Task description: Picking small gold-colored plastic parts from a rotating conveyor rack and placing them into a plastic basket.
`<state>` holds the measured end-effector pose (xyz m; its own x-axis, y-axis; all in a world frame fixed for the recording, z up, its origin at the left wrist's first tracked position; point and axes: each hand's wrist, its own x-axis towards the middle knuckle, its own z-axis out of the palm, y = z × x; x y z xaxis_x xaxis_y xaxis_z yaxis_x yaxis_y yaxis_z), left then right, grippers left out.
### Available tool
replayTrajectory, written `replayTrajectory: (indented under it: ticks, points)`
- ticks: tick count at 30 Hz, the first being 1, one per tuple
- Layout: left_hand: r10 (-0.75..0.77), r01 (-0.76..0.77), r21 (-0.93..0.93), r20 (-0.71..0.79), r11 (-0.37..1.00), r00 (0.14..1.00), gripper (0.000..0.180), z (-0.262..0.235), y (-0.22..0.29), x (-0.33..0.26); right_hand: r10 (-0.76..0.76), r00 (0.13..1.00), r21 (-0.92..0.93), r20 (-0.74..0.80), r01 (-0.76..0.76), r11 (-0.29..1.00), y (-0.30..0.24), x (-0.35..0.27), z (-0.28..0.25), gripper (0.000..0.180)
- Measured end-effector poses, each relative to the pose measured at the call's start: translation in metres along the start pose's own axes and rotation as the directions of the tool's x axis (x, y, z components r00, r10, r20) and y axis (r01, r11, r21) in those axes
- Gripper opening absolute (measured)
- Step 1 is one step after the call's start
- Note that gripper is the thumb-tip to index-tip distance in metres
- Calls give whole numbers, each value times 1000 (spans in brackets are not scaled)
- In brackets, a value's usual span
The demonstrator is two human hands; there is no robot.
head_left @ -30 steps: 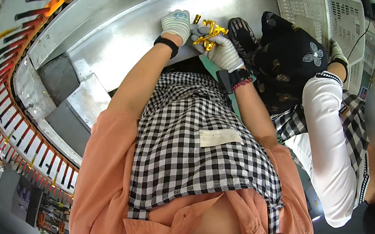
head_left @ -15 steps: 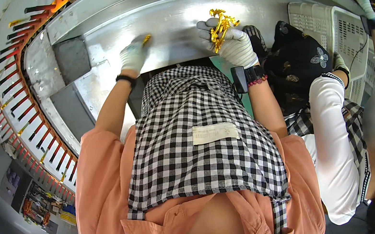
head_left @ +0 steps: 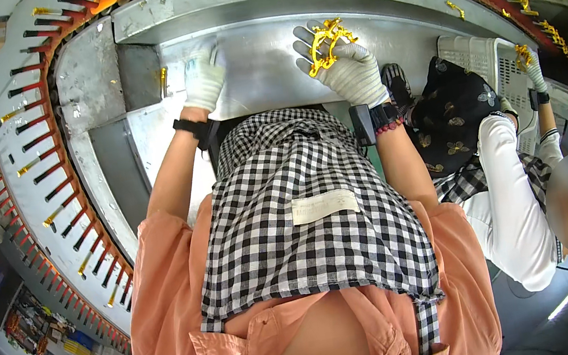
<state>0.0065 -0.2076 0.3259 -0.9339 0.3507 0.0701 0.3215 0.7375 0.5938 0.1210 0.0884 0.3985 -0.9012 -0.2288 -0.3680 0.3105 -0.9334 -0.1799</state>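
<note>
my right hand (head_left: pixel 350 78) carries a cluster of gold pieces (head_left: pixel 327 46), curved and branching, above the desk (head_left: pixel 256 64); its grey-tipped fingers (head_left: pixel 302 47) are spread apart behind the cluster rather than curled round it; whether my thumb clamps the pieces, i cannot tell; my left hand (head_left: pixel 203 83) is over the desk, well apart from the right, its fingers blurred, so i cannot tell whether they are apart or together; nothing is visibly gripped there.

a slim gold piece (head_left: pixel 163 82) stands out at the right edge of a dark grey plate (head_left: pixel 139 74), just beside my left hand and apart from it.

on good handling, my judgement is as follows: the right palm should be kept level and lightly cupped, since spread fingers leave gaps through which a narrow piece could slip; the branches look likely to catch on one another, so a piece is best eased free by its thicker part, without tugging; the shiny finish may mark, so pieces should be lifted clear of the metal, not dragged; the left hand should work slowly, with fingertips only; the neighbour's gloved hand (head_left: pixel 535 72), well off to my right, needs no allowance.
</note>
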Motion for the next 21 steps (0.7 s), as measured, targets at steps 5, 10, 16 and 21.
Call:
replayTrajectory:
  ticks: [5,10,16,21]
  points:
    - [-71,44,-370,-62,928,996,26,-49,55,80,39,998,-110,-48,-45,993,-1,0,9,61]
    - [287,-273,89,-263,958,921,44,-75,46,126,29,984,-499,-178,-116,859,2,-8,5,47]
    - [601,-533,568,82,627,795,46,-99,22,172,-68,986,-567,-154,-32,823,-8,-12,9,51]
    - [139,-320,574,336,754,932,32,-126,-51,168,-191,979,-531,-75,123,839,-20,-16,-14,66]
